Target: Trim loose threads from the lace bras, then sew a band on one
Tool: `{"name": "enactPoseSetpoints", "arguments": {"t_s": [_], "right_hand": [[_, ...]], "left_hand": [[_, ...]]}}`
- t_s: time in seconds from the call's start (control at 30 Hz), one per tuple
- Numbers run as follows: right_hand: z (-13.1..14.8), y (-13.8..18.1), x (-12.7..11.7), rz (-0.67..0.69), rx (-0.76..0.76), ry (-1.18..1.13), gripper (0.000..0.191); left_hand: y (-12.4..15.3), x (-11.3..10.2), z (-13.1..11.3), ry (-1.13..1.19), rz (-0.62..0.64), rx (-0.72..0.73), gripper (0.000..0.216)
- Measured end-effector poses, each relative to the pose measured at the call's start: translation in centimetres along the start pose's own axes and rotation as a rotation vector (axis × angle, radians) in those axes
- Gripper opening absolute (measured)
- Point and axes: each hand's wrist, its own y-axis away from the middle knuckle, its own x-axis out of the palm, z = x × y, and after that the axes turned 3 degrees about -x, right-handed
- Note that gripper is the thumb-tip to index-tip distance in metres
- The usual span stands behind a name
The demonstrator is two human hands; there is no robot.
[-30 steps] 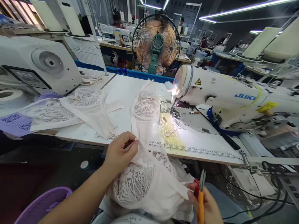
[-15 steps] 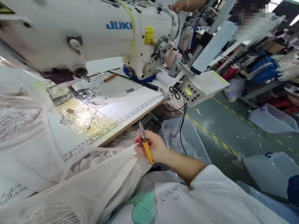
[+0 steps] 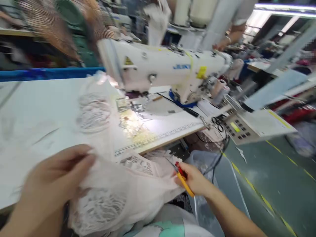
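Note:
A pale, white lace bra (image 3: 138, 191) with patterned cups stretches between my two hands, over the table's front edge and my lap. My left hand (image 3: 56, 177), blurred, pinches its fabric between thumb and fingers at the left. My right hand (image 3: 195, 179) is closed around small thread snips (image 3: 184, 182) with yellow and red handles, their metal tip pointing up and left. Its fingertips also touch the fabric's right end. Another lace part (image 3: 95, 112) lies on the table beside the white sewing machine (image 3: 158, 67); whether it belongs to the same bra is unclear.
A ruler strip (image 3: 170, 133) runs along the table edge. At the right are a control box (image 3: 256, 126) and hanging black cables. Below stands a clear plastic bin (image 3: 237, 187). A fan (image 3: 74, 29) and another person's arm (image 3: 229, 39) are behind the machine.
The view has swung left and back, bringing in my left hand on the fabric, the fan and more table. My right hand still holds the snips at the fabric.

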Motion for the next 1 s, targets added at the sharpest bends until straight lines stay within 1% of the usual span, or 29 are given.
{"name": "enactPoseSetpoints", "arguments": {"t_s": [0.03,0.07,0.13,0.17,0.2,0.23,0.3,0.43,0.47,0.53,0.6,0.7,0.8,0.83,0.9,1.0], "right_hand": [[-0.2,0.1,0.0,0.035,0.014,0.040,0.011],[-0.4,0.1,-0.1,0.060,0.024,0.074,0.012],[-0.5,0.0,-0.3,0.073,0.018,0.141,0.016],[-0.5,-0.1,-0.4,0.066,0.006,0.170,0.020],[-0.4,-0.3,-0.5,0.051,-0.008,0.192,0.022],[-0.2,-0.5,-0.7,0.032,-0.019,0.207,0.024],[0.0,-0.8,-1.2,-0.010,-0.026,0.223,0.025],[0.1,-1.1,-1.9,-0.072,-0.003,0.223,0.019],[0.0,-1.1,-1.9,-0.070,0.009,0.216,0.018],[0.0,-0.9,-1.6,-0.033,0.023,0.206,0.017],[0.1,-0.7,-0.9,0.031,0.016,0.212,0.018],[0.1,-0.4,0.1,0.156,0.010,0.247,0.019],[-0.1,-0.4,0.1,0.238,0.047,0.319,0.020],[-0.1,-0.5,-0.1,0.235,0.051,0.336,0.020],[0.1,-0.8,-0.8,0.179,0.026,0.348,0.021],[1.5,-1.7,-2.0,0.063,-0.092,0.362,0.027]], "left_hand": [[0.0,-0.1,-0.3,0.046,0.078,-0.004,0.019],[-0.1,-0.1,-0.6,0.083,0.188,0.021,0.019],[-0.4,0.3,-1.1,0.112,0.408,0.111,0.021],[-0.6,0.5,-1.3,0.109,0.468,0.166,0.023],[-0.7,0.8,-1.4,0.101,0.495,0.215,0.023],[-0.8,1.0,-1.4,0.090,0.492,0.258,0.024],[-1.0,1.2,-1.1,0.059,0.416,0.297,0.023],[-1.7,0.2,-0.1,0.005,0.228,0.246,0.024],[-1.8,-0.1,0.1,0.015,0.192,0.229,0.024],[-1.9,-0.6,0.5,0.056,0.162,0.212,0.024],[-1.8,-0.6,0.9,0.092,0.167,0.209,0.023],[-1.4,0.1,1.3,0.133,0.186,0.212,0.024],[-0.9,1.1,1.5,0.203,0.285,0.221,0.025],[-0.7,1.5,1.5,0.231,0.327,0.227,0.025],[-0.4,2.0,1.4,0.276,0.385,0.240,0.025],[0.1,2.6,0.9,0.270,0.433,0.312,0.024]]}}
